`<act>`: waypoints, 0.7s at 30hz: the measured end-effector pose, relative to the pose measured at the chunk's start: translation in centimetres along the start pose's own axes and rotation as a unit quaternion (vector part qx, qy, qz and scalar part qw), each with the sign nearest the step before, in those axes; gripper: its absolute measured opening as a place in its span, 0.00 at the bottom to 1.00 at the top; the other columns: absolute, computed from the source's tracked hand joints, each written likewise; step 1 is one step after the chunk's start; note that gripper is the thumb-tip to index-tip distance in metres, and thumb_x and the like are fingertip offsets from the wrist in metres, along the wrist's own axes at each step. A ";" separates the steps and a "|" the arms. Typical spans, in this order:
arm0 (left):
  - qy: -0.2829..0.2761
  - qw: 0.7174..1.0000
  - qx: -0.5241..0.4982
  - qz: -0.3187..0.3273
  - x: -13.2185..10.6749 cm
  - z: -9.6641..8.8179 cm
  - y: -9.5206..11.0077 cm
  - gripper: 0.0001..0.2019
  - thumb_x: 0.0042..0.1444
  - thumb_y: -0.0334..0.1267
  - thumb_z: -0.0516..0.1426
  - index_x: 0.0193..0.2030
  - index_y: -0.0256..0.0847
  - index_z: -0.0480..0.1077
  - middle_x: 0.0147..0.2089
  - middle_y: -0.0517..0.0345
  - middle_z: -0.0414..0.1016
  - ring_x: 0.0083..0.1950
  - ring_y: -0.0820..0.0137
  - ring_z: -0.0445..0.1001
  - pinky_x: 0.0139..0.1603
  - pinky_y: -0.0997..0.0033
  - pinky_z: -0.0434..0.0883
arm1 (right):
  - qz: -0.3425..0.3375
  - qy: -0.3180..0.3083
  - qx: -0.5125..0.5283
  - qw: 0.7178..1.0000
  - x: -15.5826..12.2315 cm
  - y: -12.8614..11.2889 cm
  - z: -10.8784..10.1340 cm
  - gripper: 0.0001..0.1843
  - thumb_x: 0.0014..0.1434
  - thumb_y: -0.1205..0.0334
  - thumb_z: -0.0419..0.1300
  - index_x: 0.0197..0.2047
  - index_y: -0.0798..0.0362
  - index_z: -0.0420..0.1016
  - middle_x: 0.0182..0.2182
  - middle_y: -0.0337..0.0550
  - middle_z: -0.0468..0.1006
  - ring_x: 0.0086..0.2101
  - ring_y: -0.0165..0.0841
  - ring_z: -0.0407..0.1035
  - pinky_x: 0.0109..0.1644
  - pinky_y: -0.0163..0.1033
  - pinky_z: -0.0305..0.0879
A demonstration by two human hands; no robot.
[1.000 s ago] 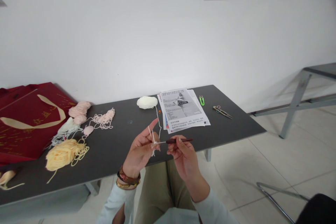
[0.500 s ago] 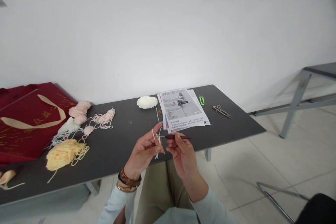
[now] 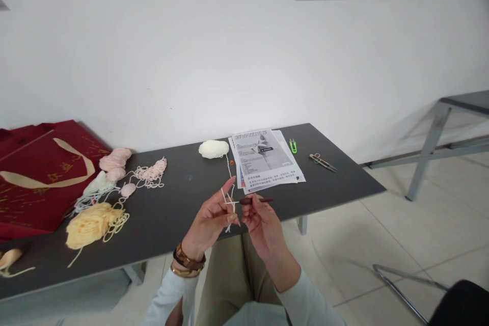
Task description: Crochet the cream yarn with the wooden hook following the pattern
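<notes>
White yarn (image 3: 233, 191) runs from a white yarn ball (image 3: 214, 149) at the back of the table down to my left hand (image 3: 211, 217). There it loops over the raised index finger, while thumb and fingertips pinch the strand and a short tail hangs below. My right hand (image 3: 262, 221) grips the dark red handle of a crochet hook (image 3: 248, 201). The hook's thin shaft points left and crosses the yarn at my left fingers. Whether a loop sits on its tip is too small to tell.
Printed sheets (image 3: 263, 160) lie just beyond my hands, with green thread snips (image 3: 293, 145) and metal snips (image 3: 323, 162) to their right. Yellow yarn (image 3: 89, 224), pink yarn (image 3: 152, 173) and a red bag (image 3: 42, 178) are on the left. A small orange marker (image 3: 232, 162) lies beside the sheets.
My right hand has shifted slightly left, and the hook's shaft now reaches farther across the yarn at my left hand. The left hand holds nearly the same pose.
</notes>
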State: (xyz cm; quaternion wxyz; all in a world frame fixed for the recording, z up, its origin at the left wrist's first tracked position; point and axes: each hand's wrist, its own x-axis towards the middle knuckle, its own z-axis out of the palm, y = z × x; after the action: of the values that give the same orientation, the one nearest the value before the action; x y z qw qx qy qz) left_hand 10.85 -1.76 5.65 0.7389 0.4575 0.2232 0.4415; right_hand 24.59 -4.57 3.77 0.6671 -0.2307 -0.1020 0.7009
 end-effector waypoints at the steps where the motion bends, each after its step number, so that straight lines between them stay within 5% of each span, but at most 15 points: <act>1: 0.000 1.000 0.003 0.002 0.0 0.0 0.0 0.37 0.52 0.28 0.61 0.68 0.46 0.53 0.28 0.61 0.69 0.30 0.74 0.69 0.36 0.73 0.65 | -0.001 0.002 -0.001 1.000 0.0 0.0 0.0 0.09 0.52 0.60 0.68 0.33 0.58 0.78 0.23 0.40 0.79 0.23 0.23 0.70 0.27 0.26 0.71; 11: 0.000 1.000 0.004 -0.019 -0.2 0.1 0.4 0.42 0.52 0.29 0.61 0.70 0.50 0.45 0.30 0.62 0.69 0.31 0.75 0.69 0.36 0.73 0.67 | -0.023 0.004 -0.048 0.999 0.2 -0.2 0.0 0.11 0.50 0.59 0.69 0.32 0.59 0.78 0.21 0.40 0.78 0.21 0.24 0.69 0.26 0.29 0.71; 16: 0.043 0.997 0.059 -0.020 -0.4 0.1 0.4 0.43 0.51 0.29 0.62 0.70 0.50 0.44 0.30 0.64 0.68 0.31 0.76 0.69 0.35 0.74 0.65 | -0.071 0.019 -0.097 0.993 0.3 0.2 -0.3 0.10 0.53 0.58 0.66 0.33 0.57 0.78 0.23 0.40 0.78 0.22 0.26 0.69 0.26 0.30 0.69; 19: 0.087 0.991 0.104 -0.006 -0.4 0.4 0.2 0.40 0.53 0.29 0.60 0.69 0.50 0.47 0.27 0.65 0.67 0.30 0.77 0.67 0.34 0.76 0.63 | -0.191 0.033 -0.240 0.951 -0.1 0.6 -0.7 0.06 0.59 0.61 0.61 0.36 0.53 0.78 0.26 0.41 0.80 0.25 0.28 0.71 0.30 0.34 0.70; 21: 0.115 0.989 0.095 0.008 -0.4 0.8 0.1 0.39 0.53 0.28 0.60 0.69 0.49 0.49 0.26 0.66 0.66 0.30 0.77 0.67 0.34 0.77 0.63 | -0.311 0.010 -0.362 0.879 -0.7 0.9 -1.0 0.08 0.59 0.67 0.59 0.40 0.49 0.79 0.31 0.42 0.80 0.30 0.31 0.73 0.36 0.37 0.71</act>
State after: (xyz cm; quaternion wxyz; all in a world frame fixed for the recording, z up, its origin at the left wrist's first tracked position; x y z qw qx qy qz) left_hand 11.20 -2.44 6.13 0.6580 0.4737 0.3439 0.4737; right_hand 24.25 -5.46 2.59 0.7218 -0.4197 -0.4083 0.3690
